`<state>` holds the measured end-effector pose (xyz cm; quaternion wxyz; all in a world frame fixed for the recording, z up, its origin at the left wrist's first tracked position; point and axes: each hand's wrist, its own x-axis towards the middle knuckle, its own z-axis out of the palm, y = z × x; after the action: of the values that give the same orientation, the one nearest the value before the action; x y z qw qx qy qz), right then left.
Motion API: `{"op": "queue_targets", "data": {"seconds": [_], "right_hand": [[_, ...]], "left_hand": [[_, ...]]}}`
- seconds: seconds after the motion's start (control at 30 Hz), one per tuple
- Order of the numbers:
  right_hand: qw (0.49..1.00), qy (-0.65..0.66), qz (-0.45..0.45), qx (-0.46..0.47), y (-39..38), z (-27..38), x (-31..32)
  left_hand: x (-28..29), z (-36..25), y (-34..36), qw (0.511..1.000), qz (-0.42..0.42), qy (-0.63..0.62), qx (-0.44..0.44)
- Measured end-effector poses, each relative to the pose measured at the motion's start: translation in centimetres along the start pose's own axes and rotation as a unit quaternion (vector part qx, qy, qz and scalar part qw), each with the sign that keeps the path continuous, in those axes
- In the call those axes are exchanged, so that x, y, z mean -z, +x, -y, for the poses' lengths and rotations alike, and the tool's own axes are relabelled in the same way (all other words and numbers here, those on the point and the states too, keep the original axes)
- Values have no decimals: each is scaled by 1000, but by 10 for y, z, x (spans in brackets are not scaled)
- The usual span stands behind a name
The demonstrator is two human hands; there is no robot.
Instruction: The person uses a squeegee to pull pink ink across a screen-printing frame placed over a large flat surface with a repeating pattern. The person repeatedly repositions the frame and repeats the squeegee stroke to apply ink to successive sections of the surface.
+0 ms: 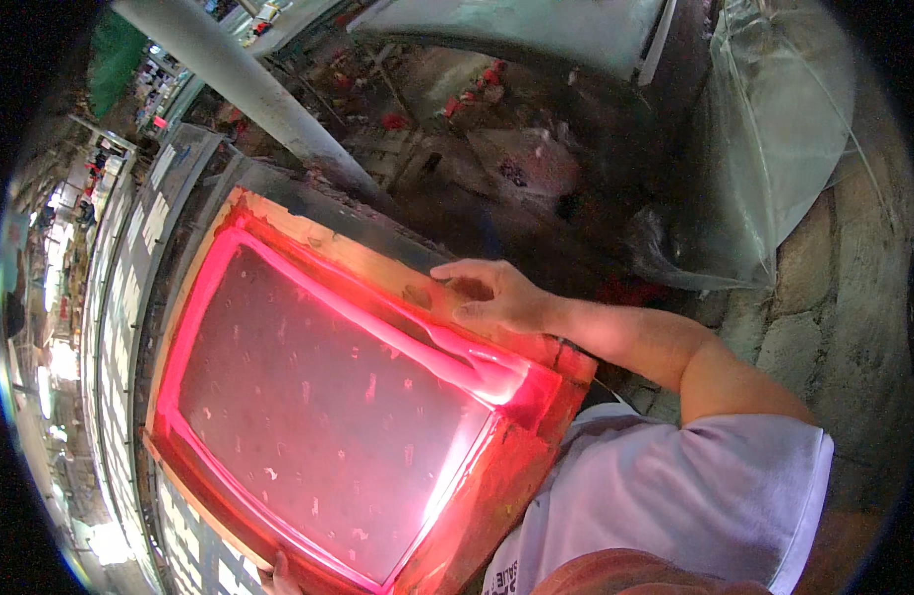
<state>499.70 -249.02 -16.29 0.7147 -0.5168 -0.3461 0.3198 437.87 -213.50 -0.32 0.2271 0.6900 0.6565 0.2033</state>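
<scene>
A wooden screen frame (194, 280) with a speckled translucent mesh (323, 397) fills the middle left. Thick bright pink ink (487, 372) runs round the mesh, pooled at its upper right corner, and red stains cover the wood. My right hand (491, 297) grips the upper edge, index finger stretched along it and thumb bent on the wood. At the lower edge, the fingers of my left hand (283, 573) hold the wood; the rest of that hand is out of view.
A long slatted table or rack (120, 317) curves along the left. A grey pole (248, 99) rises behind the frame. Dark cluttered ground with red bits lies at the top, beside a clear plastic sheet (764, 149) and stone paving (794, 337) at right.
</scene>
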Motion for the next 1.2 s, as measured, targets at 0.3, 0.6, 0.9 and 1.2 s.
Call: {"op": "queue_targets", "data": {"seconds": [0.3,0.6,0.9,1.2], "right_hand": [[998,11,-55,6,-31,11,39],[995,-8,-96,-33,-43,23,40],[992,-36,-117,17,-60,22,36],[988,-16,-146,56,-68,21,32]], "left_hand": [[-55,-124,-95,998,47,-33,-41],[-84,-226,-183,993,42,-55,-98],[-81,-255,-226,987,40,-80,-135],[-87,-192,-148,978,64,-120,-159]]}}
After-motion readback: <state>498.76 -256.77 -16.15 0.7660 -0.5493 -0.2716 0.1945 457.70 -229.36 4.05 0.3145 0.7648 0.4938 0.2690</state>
